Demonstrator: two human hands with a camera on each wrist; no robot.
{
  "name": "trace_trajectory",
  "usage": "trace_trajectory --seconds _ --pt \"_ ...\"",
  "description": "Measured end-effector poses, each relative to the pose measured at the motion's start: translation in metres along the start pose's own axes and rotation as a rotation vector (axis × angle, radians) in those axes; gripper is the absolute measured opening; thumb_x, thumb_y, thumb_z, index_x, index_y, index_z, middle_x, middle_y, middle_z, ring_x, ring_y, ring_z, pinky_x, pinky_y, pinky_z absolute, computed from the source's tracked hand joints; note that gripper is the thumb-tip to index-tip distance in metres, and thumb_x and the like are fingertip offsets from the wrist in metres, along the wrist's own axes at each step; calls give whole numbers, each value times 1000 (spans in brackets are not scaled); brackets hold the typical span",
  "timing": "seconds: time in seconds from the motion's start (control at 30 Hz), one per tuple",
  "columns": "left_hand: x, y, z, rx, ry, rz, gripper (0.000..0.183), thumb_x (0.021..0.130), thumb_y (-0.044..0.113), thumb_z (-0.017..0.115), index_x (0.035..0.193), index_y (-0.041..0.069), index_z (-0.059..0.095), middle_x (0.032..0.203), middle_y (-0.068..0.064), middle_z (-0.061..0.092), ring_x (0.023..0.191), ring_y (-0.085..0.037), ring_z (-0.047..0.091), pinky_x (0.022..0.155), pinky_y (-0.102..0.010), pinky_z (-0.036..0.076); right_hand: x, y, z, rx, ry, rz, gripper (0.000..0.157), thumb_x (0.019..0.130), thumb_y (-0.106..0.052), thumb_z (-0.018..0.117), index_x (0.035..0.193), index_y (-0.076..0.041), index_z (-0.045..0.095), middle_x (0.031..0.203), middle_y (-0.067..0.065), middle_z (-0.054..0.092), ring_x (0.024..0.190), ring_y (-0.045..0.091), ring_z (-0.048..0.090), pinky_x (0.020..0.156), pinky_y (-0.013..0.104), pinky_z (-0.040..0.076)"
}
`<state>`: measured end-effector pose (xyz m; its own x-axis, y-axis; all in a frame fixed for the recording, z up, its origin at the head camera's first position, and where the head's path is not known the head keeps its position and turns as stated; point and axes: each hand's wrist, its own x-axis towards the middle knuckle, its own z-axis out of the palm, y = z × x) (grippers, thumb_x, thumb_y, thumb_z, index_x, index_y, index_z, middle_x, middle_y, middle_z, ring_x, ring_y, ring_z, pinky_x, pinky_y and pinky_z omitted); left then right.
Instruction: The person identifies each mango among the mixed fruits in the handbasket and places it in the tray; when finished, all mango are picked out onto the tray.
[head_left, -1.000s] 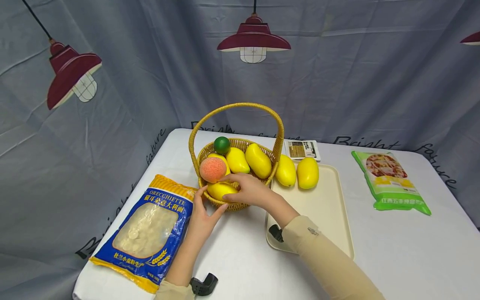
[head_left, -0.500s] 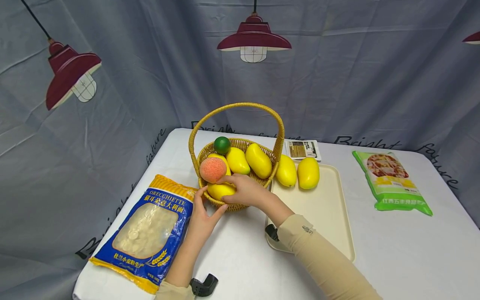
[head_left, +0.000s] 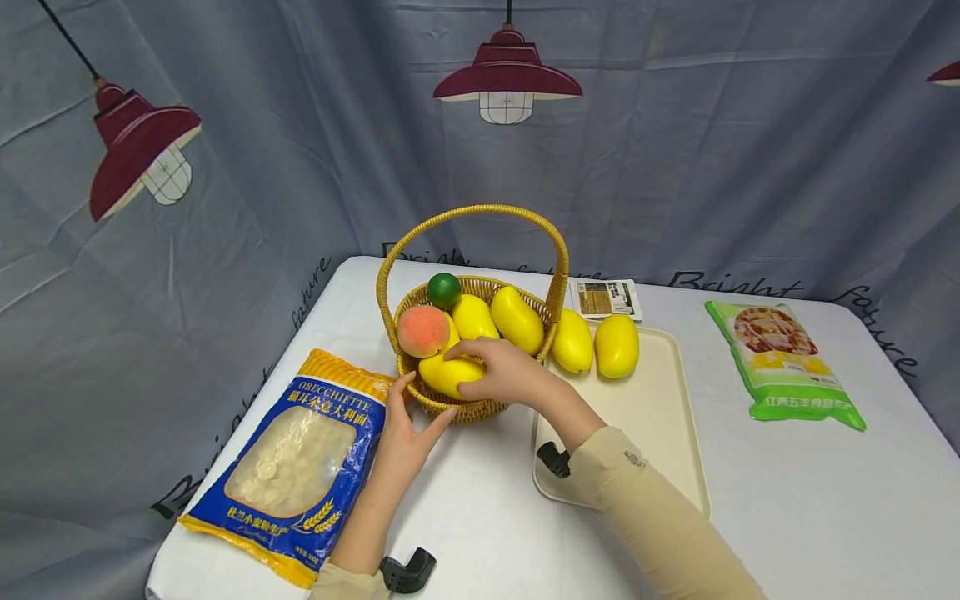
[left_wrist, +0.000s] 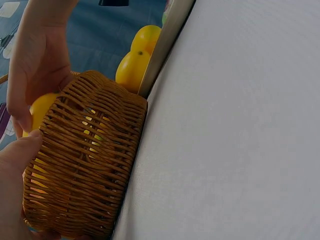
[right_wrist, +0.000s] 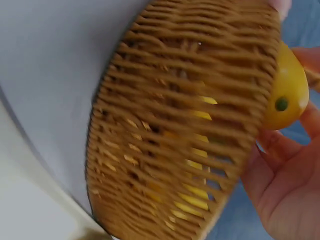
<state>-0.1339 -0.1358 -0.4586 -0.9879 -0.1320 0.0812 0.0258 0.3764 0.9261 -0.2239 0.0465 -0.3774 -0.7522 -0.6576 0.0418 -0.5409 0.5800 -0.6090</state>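
Note:
My right hand (head_left: pixel 506 375) holds a yellow mango (head_left: pixel 446 377) at the front of the wicker basket (head_left: pixel 480 411), fingers over its top and thumb at its near side. In the right wrist view this mango (right_wrist: pixel 290 95) sticks up past the basket rim between thumb and fingers. With thumb and fingers spread round the basket's front left side, my left hand (head_left: pixel 401 437) grips it. A pink peach (head_left: pixel 422 332), a green lime-like fruit (head_left: pixel 444 290) and more mangoes (head_left: pixel 517 321) lie in the basket. The peach partly covers a yellow fruit behind it.
A cream tray (head_left: pixel 630 433) to the basket's right bears two mangoes (head_left: pixel 617 346). An orecchiette bag (head_left: pixel 292 458) lies left, close to my left forearm. A green food packet (head_left: pixel 783 362) lies far right, and a small white packet (head_left: pixel 606 298) behind the tray. The basket handle arches overhead.
My right hand has shifted slightly right with the mango, which now shows more above the front rim. The peach has shifted a little up and left. My left hand stays put.

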Motion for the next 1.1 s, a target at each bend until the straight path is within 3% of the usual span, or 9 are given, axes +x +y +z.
trace_trajectory --seconds 0.37,0.8,1.1 --pt "0 1 1 -6 -4 -22 84 82 46 75 146 23 25 152 -17 26 135 -36 33 108 -53 31 -28 8 -29 248 105 49 41 85 -21 70 125 -20 61 119 -3 60 105 19 53 93 40 46" --pt "-1 1 2 -12 -1 -17 83 83 41 75 146 19 26 151 -18 26 134 -37 34 109 -52 31 -74 33 -43 523 337 171 46 89 -21 70 133 -15 56 129 9 55 102 29 57 80 35 53" --pt "0 0 2 -25 7 -2 82 83 36 76 145 16 26 150 -19 26 134 -36 34 110 -50 29 -125 62 -67 543 497 308 51 93 -27 66 140 -16 48 135 15 48 112 34 54 76 26 54"
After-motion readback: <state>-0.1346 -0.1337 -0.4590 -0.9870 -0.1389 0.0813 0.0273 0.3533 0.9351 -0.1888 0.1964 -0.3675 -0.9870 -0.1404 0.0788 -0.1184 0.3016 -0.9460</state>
